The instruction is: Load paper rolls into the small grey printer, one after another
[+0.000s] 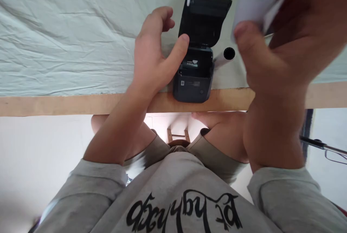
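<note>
A small black label printer [193, 89] stands at the table's front edge. Its lid [204, 20] is raised, and the bay inside shows a small printed sticker but no roll. My left hand [154, 48] is beside the printer on its left, fingers apart, with the thumb at the open lid's lower left edge; whether it touches cannot be told. High on the right, my right hand [273, 52] grips a white paper roll [251, 3] with a dark hollow core, slightly blurred. Close to the printer's right side lies a thin white tube [223, 56] with a dark open end.
A pale, wrinkled cloth [67, 38] covers the table, with a bare wooden edge [54, 104] along the front. A dark object, partly cut off, shows behind the roll at the top. Below are my legs, a wooden stool [178, 141] and, at right, a thin metal rod [322, 144].
</note>
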Tool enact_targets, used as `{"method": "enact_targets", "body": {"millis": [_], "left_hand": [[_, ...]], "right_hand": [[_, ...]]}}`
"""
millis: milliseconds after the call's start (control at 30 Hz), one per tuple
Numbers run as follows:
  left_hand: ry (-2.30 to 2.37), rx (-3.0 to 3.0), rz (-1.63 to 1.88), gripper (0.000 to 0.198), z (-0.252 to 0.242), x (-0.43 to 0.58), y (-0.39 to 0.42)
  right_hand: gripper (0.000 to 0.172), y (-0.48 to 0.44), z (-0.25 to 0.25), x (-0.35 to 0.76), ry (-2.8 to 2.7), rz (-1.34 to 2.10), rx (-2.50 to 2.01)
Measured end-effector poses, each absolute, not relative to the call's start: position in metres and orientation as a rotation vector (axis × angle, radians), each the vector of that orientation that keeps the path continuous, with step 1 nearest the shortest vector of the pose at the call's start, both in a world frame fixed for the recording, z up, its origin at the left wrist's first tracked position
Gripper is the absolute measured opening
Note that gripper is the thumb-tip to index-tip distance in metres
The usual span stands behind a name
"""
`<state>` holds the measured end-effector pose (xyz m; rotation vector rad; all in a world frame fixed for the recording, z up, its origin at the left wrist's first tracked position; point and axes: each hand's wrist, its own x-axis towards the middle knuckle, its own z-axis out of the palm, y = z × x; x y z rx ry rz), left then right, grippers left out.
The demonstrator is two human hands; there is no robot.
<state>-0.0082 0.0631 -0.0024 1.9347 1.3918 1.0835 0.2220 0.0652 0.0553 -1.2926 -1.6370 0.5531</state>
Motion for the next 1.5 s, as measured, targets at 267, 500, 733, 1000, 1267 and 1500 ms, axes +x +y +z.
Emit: {"method": "enact_targets", "body": {"millis": [267, 500, 733, 1000, 1267, 1500], "left_hand": [[1.474, 1.893, 1.218, 0.047, 0.006, 0.006, 0.064], [1.477, 1.964, 1.138, 0.051, -0.004, 0.003, 0.060], [1.429, 1.930, 1.076, 0.035, -0.001, 0.000, 0.046], [1.414, 2.130, 0.768, 0.044, -0.003, -0.009, 0.032], [1.494, 2.119, 0.782, 0.054, -0.014, -0.003, 0.026], [1.454, 2.146, 0.761, 0.054, -0.009, -0.005, 0.027]], "right_hand": [[0.039, 0.055, 0.051, 0.197, -2.094, 0.269, -1.108], [0.023, 0.047, 0.042, 0.196, -2.064, 0.278, -1.309], [0.025, 0.041, 0.040, 0.187, -2.174, 0.176, -1.428], [0.023, 0.049, 0.037, 0.188, -2.131, 0.237, -1.401], [0.015, 0.054, 0.034, 0.190, -2.197, 0.171, -1.389], [0.015, 0.053, 0.036, 0.193, -2.221, 0.231, -1.372]]}}
